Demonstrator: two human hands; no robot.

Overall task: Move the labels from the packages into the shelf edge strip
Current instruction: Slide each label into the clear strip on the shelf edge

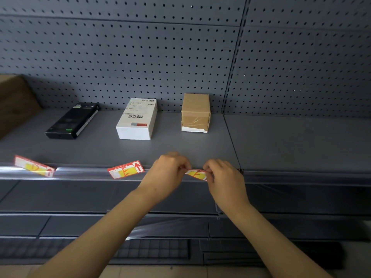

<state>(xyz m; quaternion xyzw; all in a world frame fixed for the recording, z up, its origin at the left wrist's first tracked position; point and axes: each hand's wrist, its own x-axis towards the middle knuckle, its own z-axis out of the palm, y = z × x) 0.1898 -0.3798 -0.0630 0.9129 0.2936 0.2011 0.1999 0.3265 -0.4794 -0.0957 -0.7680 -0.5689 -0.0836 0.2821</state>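
Both ends of the held label [195,174] are hidden under the fingertips of the left hand [168,173] and the right hand [224,177], so only its yellow middle shows. The print on the white box [138,119] is too small to read. A brown carton [14,101] is cut off by the left edge. The far-left label [33,166] is blurred.

Two bare forearms rise from the lower edge of the frame to the left hand [168,173] and the right hand [224,177] near the centre, with no sleeves, gloves, rings, watch or bracelets showing, and fingernails too small to make out.
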